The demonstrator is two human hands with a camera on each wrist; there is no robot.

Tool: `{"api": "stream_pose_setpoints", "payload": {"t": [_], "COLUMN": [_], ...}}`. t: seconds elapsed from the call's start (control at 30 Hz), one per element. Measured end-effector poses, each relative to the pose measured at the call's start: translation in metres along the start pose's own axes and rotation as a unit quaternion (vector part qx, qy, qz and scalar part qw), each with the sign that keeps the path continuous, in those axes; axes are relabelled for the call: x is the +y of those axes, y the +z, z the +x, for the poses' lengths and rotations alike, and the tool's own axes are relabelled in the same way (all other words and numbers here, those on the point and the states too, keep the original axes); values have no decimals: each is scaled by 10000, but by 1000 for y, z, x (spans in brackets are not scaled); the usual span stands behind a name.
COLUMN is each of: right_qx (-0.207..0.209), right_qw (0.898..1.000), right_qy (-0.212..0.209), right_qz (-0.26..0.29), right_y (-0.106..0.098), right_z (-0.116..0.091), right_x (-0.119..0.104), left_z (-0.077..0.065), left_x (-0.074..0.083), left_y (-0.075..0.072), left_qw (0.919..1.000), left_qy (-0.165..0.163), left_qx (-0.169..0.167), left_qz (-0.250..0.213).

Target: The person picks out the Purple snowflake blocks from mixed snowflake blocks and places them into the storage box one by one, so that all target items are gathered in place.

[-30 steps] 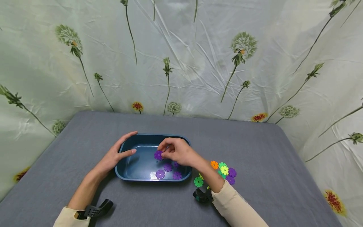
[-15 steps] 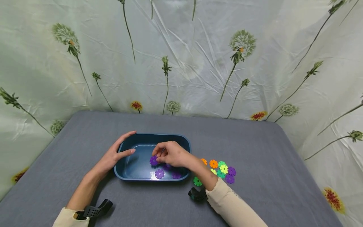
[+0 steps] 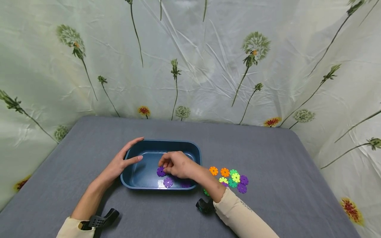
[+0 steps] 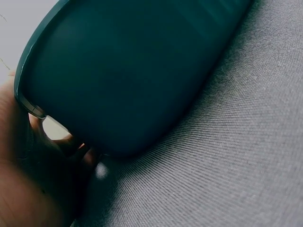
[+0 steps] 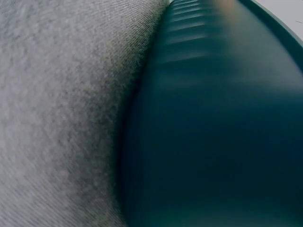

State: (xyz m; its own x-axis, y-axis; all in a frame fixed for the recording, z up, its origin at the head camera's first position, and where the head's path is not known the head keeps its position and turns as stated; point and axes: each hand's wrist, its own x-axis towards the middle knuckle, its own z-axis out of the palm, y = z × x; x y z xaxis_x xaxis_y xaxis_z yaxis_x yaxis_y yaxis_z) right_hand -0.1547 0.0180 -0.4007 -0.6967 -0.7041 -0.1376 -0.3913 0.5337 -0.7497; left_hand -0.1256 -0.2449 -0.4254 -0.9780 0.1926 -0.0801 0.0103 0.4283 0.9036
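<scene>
A blue plastic tub [image 3: 140,187] stands on the grey-covered table. My left hand [image 3: 120,163] grips its left end, thumb over the rim and the other fingers along the outside; the left wrist view shows the hand [image 4: 19,184] against the tub's outer wall [image 4: 123,80]. Inside the tub, low over the floor, my right hand [image 3: 180,165] pinches a purple notched disc [image 3: 161,171] between thumb and fingers. Another purple disc [image 3: 168,182] lies just in front of it, and more are partly hidden under the hand. Only the tub's outside [image 5: 208,123] shows in the right wrist view.
To the tub's right lies a loose group of notched discs: orange ones [image 3: 213,171], yellow-green [image 3: 235,177], green [image 3: 232,182] and purple [image 3: 242,188]. My right forearm [image 3: 209,185] crosses in front of part of them. A floral curtain [image 3: 190,66] hangs behind the table.
Holding the purple disc, my right hand has moved left and down, nearer the tub's floor. More of the orange discs show beside the forearm. My left hand stays on the rim.
</scene>
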Motion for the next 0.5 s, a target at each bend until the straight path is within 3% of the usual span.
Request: {"api": "stream_pose_setpoints", "payload": {"t": [0.5], "right_qx": [255], "right_qw": [9996], "right_qy": [-118], "right_qz": [77], "right_y": [-12], "right_z": [-12], "right_x": [-1], "left_z": [1], "left_x": [1], "left_y": [0], "left_qw": [10000], "left_qy": [61], "left_qx": [12], "left_qz": [-13]}}
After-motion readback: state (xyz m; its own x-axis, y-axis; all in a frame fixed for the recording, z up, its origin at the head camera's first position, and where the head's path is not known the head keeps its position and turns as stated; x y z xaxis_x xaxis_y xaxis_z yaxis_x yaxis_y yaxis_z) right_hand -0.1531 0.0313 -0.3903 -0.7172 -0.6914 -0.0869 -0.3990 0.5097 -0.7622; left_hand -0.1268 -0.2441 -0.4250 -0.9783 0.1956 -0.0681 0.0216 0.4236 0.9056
